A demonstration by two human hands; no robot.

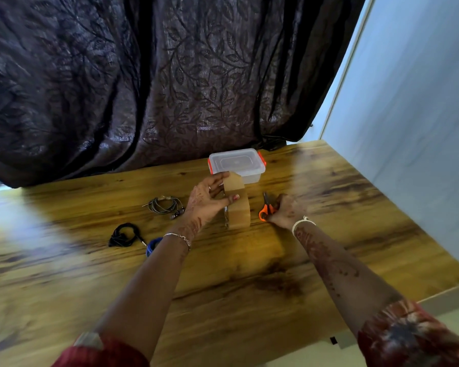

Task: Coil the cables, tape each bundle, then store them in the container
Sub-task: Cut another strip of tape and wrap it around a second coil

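Blue cable (pixel 153 245) lies coiled on the wooden table (pixel 249 274), half hidden behind the left forearm. A black cable (pixel 123 235) is coiled beside it and a grey cable (pixel 164 205) farther on. Beyond, a strip of brown packing tape (pixel 239 207) is pinched upright by the left hand (pixel 207 202), while orange-handled scissors (pixel 266 207) are gripped by the right hand (pixel 284 211) on the tabletop. The strip is best kept taut and cut clear of the fingers. The roll itself cannot be made out. Behind stands the lidded container (pixel 239 164).

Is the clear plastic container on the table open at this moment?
No, its lid sits flat on the container, with an orange clip at each end.
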